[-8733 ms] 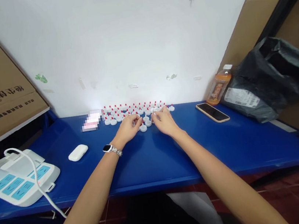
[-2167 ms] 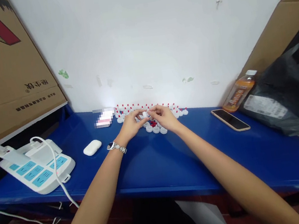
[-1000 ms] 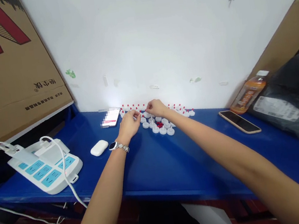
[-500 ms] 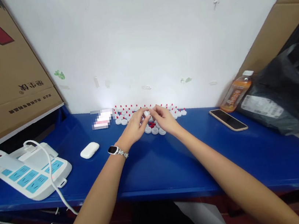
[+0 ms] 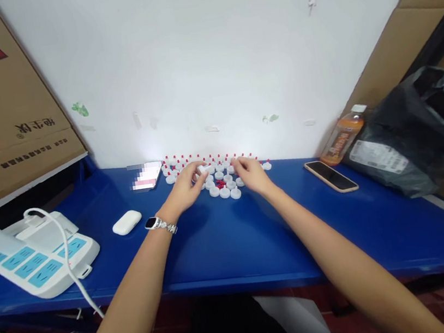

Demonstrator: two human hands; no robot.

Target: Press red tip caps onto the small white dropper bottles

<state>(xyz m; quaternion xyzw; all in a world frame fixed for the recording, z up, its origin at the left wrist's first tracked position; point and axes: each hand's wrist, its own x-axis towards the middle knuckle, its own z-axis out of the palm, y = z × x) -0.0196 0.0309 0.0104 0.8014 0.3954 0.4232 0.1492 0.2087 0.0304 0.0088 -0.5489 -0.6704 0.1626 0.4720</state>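
My left hand (image 5: 187, 188) pinches a white nozzle cap (image 5: 205, 169), its spout lying sideways toward the right. To the right, my right hand (image 5: 253, 174) is closed with its fingertips together over the back of the group; what they hold, if anything, is too small to make out. Between and in front of my hands several loose white nozzle caps (image 5: 224, 192) surround a small heap of red tips (image 5: 220, 184). Behind them, white caps with red tips on top (image 5: 183, 160) stand in rows near the wall, partly hidden by my hands.
On the left of the blue table (image 5: 233, 247) lie a white power strip (image 5: 61, 269) with cables, a white earbud case (image 5: 127, 222) and a phone with a lit screen (image 5: 148, 176). On the right are another phone (image 5: 331, 176), an orange drink bottle (image 5: 342, 138) and a black plastic bag (image 5: 403, 135).
My hands have moved apart from each other. The white nozzle cap stays in my left hand, which has shifted left. The whole view has also shifted slightly.
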